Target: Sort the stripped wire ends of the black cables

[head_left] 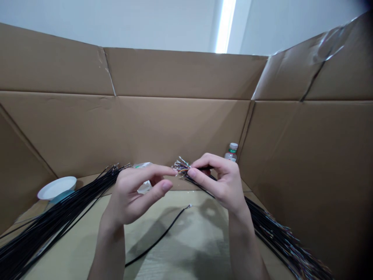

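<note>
Pale wooden table (192, 237) inside tall cardboard walls (180, 124), white room behind.

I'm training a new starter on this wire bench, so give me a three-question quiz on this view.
1. True or false: the right hand pinches a bundle of wires by its stripped ends.
2. Where does the white bowl sit: A) far left, B) far right?
3. What stands in the corner behind the right hand?

Key: 1 true. 2 A. 3 a small bottle. The left hand reaches its forefinger to the same ends; a single black wire lies on the table.
</note>
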Tool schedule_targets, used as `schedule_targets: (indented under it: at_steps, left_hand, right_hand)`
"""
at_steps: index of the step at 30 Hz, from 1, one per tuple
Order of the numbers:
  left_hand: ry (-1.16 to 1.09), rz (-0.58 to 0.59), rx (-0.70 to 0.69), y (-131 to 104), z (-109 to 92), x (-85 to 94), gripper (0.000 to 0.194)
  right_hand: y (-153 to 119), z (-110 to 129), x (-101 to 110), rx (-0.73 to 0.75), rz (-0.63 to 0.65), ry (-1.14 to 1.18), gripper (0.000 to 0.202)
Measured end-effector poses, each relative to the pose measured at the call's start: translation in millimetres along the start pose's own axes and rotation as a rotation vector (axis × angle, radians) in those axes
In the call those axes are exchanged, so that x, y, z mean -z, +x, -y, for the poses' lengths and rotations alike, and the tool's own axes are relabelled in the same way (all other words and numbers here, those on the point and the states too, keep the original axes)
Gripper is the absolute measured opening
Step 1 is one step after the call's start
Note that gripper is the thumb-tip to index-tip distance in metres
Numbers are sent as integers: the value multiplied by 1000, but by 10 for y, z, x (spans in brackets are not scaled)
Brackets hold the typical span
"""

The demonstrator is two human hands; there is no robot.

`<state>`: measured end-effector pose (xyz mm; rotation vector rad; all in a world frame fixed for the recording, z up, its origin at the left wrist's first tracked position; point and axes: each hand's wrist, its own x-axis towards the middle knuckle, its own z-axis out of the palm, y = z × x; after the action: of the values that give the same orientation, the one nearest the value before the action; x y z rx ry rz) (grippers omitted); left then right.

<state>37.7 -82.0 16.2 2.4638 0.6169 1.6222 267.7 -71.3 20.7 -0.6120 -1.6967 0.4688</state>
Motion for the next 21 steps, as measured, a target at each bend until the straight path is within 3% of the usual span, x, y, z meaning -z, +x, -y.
schedule_targets:
  at_steps: [4,10,21]
  left_hand:
    - [-15,51,-107,43,-10,-7,15]
    - [12,14,-172,46,-10,-24,14]
    - [-4,-72,-66,-30,18,-11,13]
  right_hand:
    - [5,0,2,5,-2,-2,12]
    - [-2,4,5,4,5,5,13]
    - [2,-7,1,11,-5,3,12]
